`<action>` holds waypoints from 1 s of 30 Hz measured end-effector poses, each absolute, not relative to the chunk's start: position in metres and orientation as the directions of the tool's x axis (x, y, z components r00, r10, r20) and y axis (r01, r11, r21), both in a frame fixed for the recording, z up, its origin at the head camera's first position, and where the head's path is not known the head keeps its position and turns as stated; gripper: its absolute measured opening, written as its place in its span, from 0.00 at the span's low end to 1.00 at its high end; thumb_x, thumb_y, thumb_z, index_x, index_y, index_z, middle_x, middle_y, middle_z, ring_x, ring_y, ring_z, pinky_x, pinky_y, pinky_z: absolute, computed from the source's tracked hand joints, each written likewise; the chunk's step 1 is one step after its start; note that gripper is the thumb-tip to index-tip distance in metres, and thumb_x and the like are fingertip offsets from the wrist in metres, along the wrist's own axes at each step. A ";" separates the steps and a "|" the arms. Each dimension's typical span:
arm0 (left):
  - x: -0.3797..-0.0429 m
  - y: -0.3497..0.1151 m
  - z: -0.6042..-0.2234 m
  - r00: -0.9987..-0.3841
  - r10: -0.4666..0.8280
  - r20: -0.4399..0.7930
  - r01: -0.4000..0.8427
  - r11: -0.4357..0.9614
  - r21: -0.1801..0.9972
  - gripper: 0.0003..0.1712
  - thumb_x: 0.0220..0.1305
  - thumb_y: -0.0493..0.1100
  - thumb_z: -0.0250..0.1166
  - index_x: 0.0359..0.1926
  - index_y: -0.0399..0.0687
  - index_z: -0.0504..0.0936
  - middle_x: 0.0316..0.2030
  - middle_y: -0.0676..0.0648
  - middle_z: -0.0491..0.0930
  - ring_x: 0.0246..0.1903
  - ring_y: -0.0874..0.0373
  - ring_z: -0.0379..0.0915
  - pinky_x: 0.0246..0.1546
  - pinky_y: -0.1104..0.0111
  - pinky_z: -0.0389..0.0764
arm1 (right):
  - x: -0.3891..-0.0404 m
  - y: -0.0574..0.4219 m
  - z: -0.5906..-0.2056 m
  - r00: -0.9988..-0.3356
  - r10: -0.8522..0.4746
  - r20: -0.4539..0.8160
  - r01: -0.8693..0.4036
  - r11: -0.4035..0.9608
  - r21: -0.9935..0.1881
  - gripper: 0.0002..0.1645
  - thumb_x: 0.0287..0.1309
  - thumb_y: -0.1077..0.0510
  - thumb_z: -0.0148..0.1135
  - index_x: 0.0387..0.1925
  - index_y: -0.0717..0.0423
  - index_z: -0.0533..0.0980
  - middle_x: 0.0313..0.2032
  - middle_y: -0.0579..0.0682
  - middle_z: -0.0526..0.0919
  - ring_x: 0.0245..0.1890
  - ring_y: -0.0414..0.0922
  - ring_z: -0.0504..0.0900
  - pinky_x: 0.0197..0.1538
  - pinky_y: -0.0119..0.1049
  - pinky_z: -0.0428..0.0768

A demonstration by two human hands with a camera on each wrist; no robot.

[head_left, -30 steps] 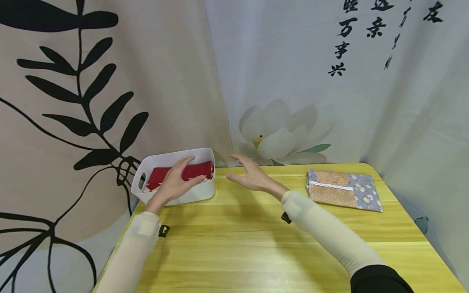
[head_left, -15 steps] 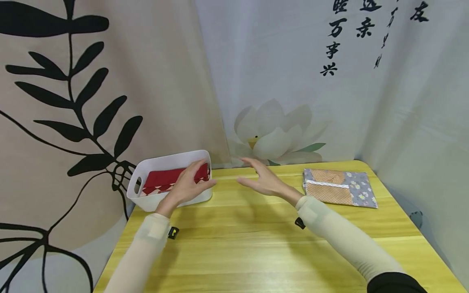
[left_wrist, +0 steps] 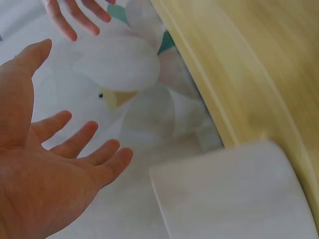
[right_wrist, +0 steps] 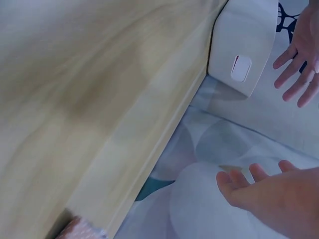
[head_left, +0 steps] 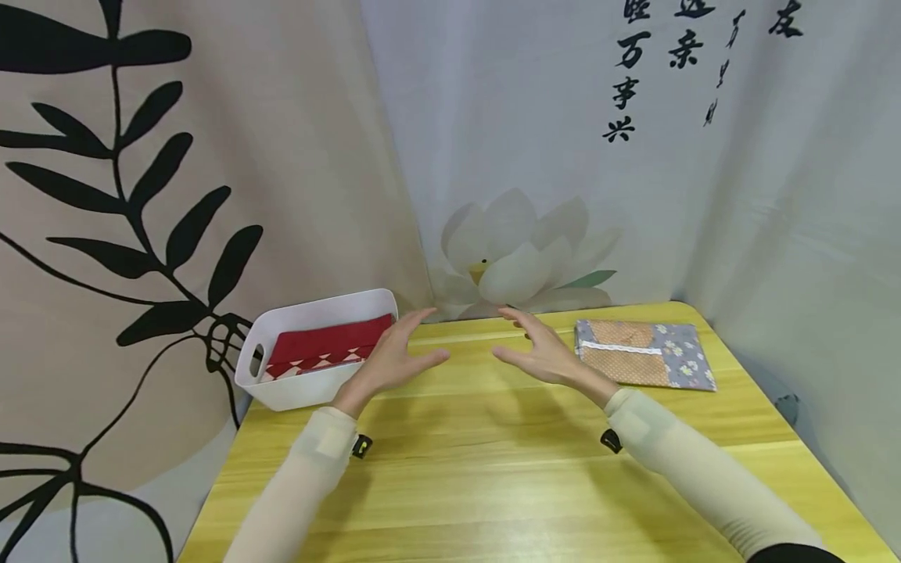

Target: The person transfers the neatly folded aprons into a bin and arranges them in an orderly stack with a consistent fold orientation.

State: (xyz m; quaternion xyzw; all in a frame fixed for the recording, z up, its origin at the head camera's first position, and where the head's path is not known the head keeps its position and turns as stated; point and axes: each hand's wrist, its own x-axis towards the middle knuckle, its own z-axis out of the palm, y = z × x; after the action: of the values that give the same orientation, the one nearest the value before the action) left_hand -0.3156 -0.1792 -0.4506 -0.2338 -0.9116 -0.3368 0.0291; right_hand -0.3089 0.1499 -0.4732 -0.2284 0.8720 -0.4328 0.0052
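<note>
Both hands hover above the table with fingers spread and nothing in them. My left hand (head_left: 396,361) is just right of a white plastic bin (head_left: 310,397), overlapping its right end in the head view. Inside the bin lies a folded red cloth (head_left: 324,344) with a patterned lower edge. My right hand (head_left: 540,353) is to the left of a flat fabric pouch (head_left: 626,353), tan dotted and grey floral with a white lace strip. In the left wrist view the fingers of my left hand (left_wrist: 65,154) are apart; the right wrist view shows my right hand (right_wrist: 269,194) with loosely bent fingers.
The yellow wooden table (head_left: 493,485) reaches back to a curtain (head_left: 521,141) printed with a lotus and black characters. Dark leaf shapes mark the curtain at the left. The bin stands at the table's back left corner, the pouch at the back right.
My left hand has moved right, from over the bin to beside its right end. My right hand has shifted right towards the pouch. The head view has turned slightly; both hands stay without an object.
</note>
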 end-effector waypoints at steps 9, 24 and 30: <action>-0.317 -0.146 -0.459 -0.865 0.464 0.193 0.473 0.620 0.627 0.51 0.73 0.62 0.77 0.87 0.53 0.67 0.85 0.42 0.68 0.86 0.38 0.63 0.85 0.36 0.68 | -0.297 0.184 -0.481 -0.921 -0.356 0.159 -0.345 0.552 -0.759 0.50 0.78 0.39 0.69 0.90 0.47 0.59 0.87 0.60 0.65 0.84 0.69 0.66 0.84 0.71 0.68; -0.327 -0.088 -0.477 -0.825 0.543 0.154 0.503 0.585 0.636 0.51 0.75 0.64 0.74 0.89 0.54 0.64 0.86 0.43 0.67 0.87 0.39 0.61 0.86 0.37 0.66 | -0.277 0.242 -0.500 -0.938 -0.297 0.177 -0.331 0.624 -0.708 0.48 0.81 0.41 0.65 0.89 0.54 0.60 0.85 0.65 0.66 0.82 0.71 0.68 0.79 0.77 0.72; -0.332 -0.066 -0.484 -0.808 0.568 0.159 0.520 0.558 0.647 0.51 0.76 0.64 0.73 0.89 0.55 0.64 0.86 0.41 0.67 0.87 0.39 0.62 0.86 0.37 0.67 | -0.275 0.260 -0.507 -0.947 -0.272 0.174 -0.313 0.649 -0.693 0.48 0.82 0.40 0.65 0.89 0.55 0.59 0.86 0.67 0.64 0.82 0.73 0.68 0.80 0.77 0.71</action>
State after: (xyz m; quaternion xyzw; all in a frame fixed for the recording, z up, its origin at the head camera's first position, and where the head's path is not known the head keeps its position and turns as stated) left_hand -0.3320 -0.0665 -0.4835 -0.3082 -0.8818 -0.3553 -0.0338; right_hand -0.2748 0.2595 -0.5072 -0.1612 0.9077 -0.3865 -0.0269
